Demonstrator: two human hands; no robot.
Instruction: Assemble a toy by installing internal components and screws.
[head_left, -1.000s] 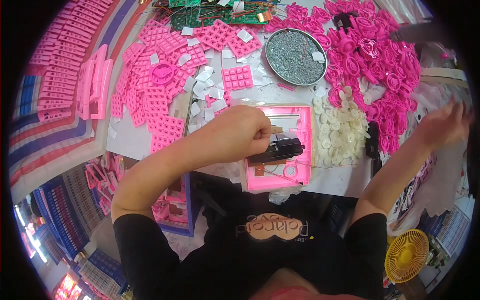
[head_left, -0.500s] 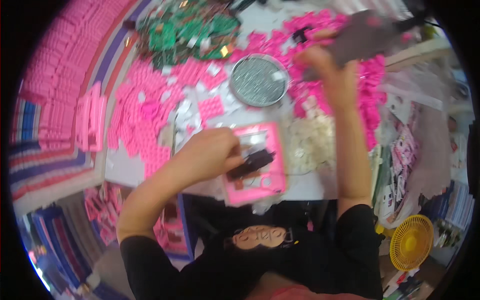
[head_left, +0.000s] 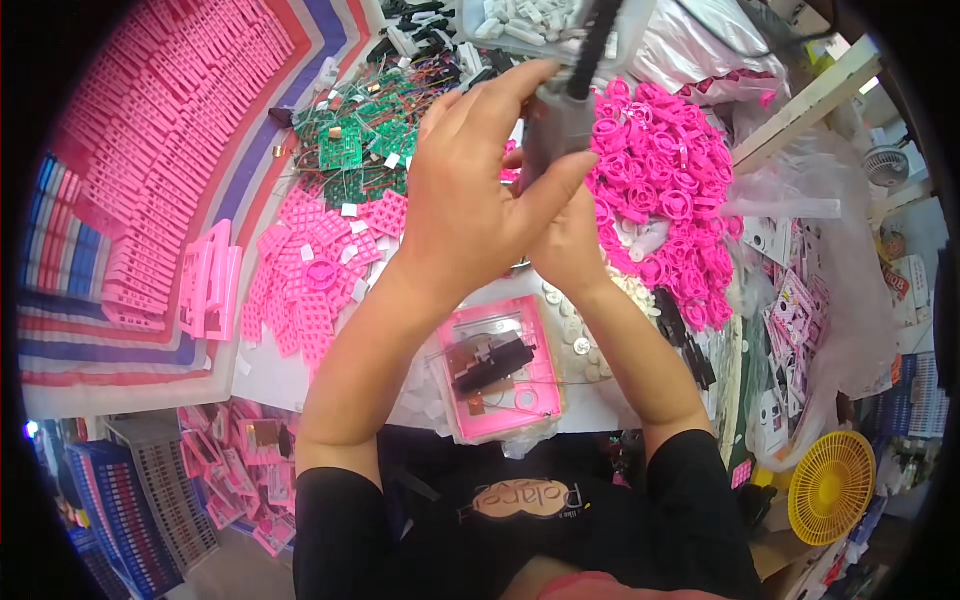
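In front of my chest both hands are raised around a grey electric screwdriver (head_left: 560, 125) with a black cord leaving its top. My left hand (head_left: 465, 190) has its thumb on the near side of the body and its fingers round the other side. My right hand (head_left: 572, 245) closes on the lower part, mostly hidden behind the left. The tool's tip is out of sight. Below lies a pink plastic casing (head_left: 545, 375) on the table edge, with a black part (head_left: 493, 363) and thin wires inside it. No hand touches the casing.
Green circuit boards (head_left: 345, 150) with wires lie at the far left, pink keypads (head_left: 300, 270) before them. Bright pink ring-shaped parts (head_left: 655, 170) are heaped right, near pale discs (head_left: 580, 345). Stacked pink casings (head_left: 160, 150) stand left; a yellow fan (head_left: 830, 490) is at lower right.
My left hand has left the black part in the casing and risen to the screwdriver. The right hand and tool have come in from the upper right to the middle, hiding the round dish.
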